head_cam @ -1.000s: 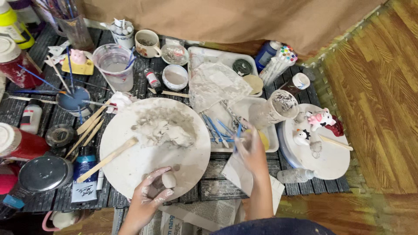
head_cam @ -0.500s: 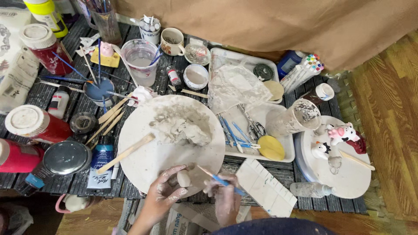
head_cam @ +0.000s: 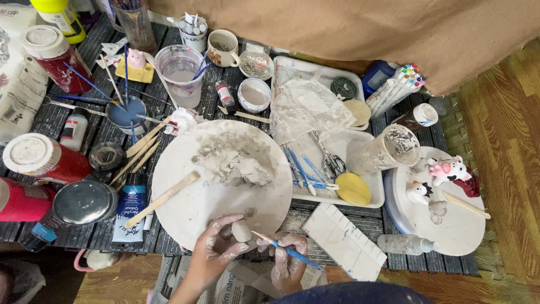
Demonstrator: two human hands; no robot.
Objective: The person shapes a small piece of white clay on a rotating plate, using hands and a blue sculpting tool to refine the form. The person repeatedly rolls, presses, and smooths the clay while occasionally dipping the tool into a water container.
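Clay piece: a small pale lump of clay (head_cam: 242, 231), egg-shaped, sits at the near edge of the round white board (head_cam: 185, 208), pinched between fingers.
Left hand: the left hand (head_cam: 216, 250), smeared with grey clay, closes its thumb and fingertips around the lump and holds it just above the board's rim.
Right hand: the right hand (head_cam: 288, 264), also clay-stained, grips a thin blue-handled tool (head_cam: 287, 250) like a pen; its pale tip points at the lump and looks to be touching or just short of it, I cannot tell which.
Step in hand: judging by the pose, fine work on the lump's surface with the tool's tip, the other hand steadying it.
Next move: it seems to call for a light, short stroke, with the lump kept firm but not squashed.
Board: a larger mass of grey clay (head_cam: 233, 160) lies near its middle, and a flat wooden stick (head_cam: 163, 199) rests across its left side.
Right of the board: a white tray (head_cam: 337, 169) holds blue tools, scissors and a yellow sponge (head_cam: 352, 188).
Further right: a round stand (head_cam: 450, 225) carries a small pink and white figure (head_cam: 448, 169).
Behind: a cup of cloudy water (head_cam: 179, 73), red-filled jars (head_cam: 48, 160) and brushes stand on the dark slatted table (head_cam: 101, 236).
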